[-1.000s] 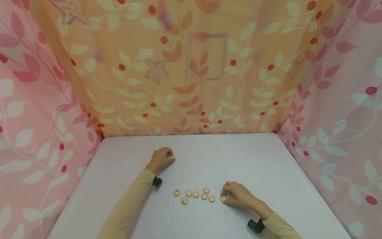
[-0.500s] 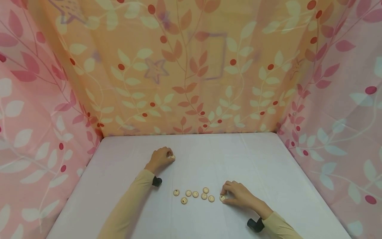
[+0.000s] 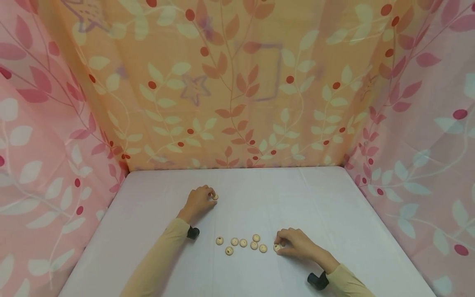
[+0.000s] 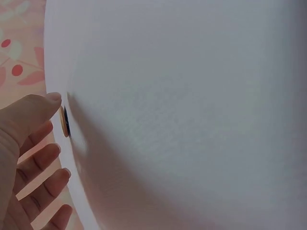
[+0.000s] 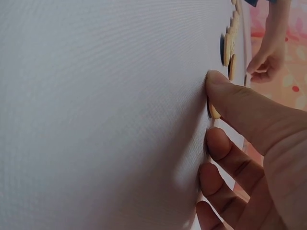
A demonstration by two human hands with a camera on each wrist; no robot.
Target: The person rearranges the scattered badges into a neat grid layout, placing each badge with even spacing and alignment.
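Toward the far left of the white table, my left hand is at a small round wooden disc. Its index finger touches or nearly touches the disc, and the thumb stands a little apart from it. In the left wrist view this disc lies flat, seen edge-on, with the other fingers spread. My right hand holds another wooden disc against the table between thumb and index finger. The right wrist view shows that disc mostly hidden behind the thumb.
Several similar wooden discs with dark marks lie in a loose row between the hands. Patterned cloth walls the table at the back and both sides. A black wrist camera sits on the right wrist, another on the left.
My left thumb has come slightly away from the disc, and the left wrist has dropped a little toward me. The right hand and the loose discs stay as they were.
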